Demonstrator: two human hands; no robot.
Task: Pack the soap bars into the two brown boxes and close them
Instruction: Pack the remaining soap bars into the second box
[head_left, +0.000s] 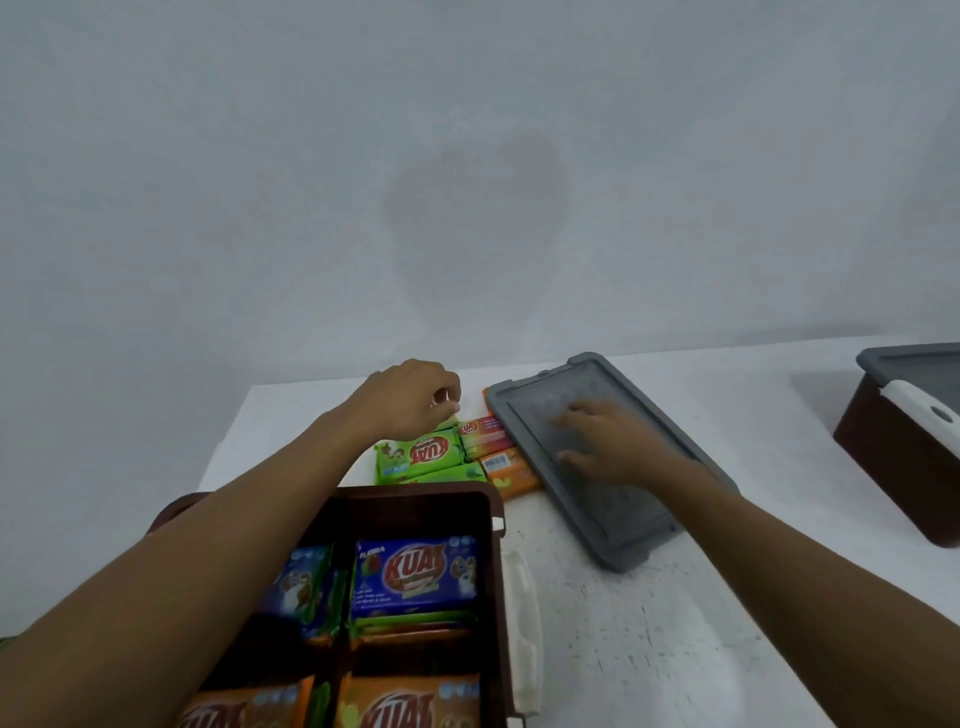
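The open box (415, 514) holds blue and orange soap bars (415, 577), and loose green bars (421, 454) and orange bars (506, 470) lie just beyond it. The left hand (410, 400) is above the green bars with fingers curled; I cannot tell whether it grips anything. Right of the box, the right hand (608, 441) lies with fingers spread flat on the grey lid (597, 514), and a second box (883, 467), lidded, stands farther right.
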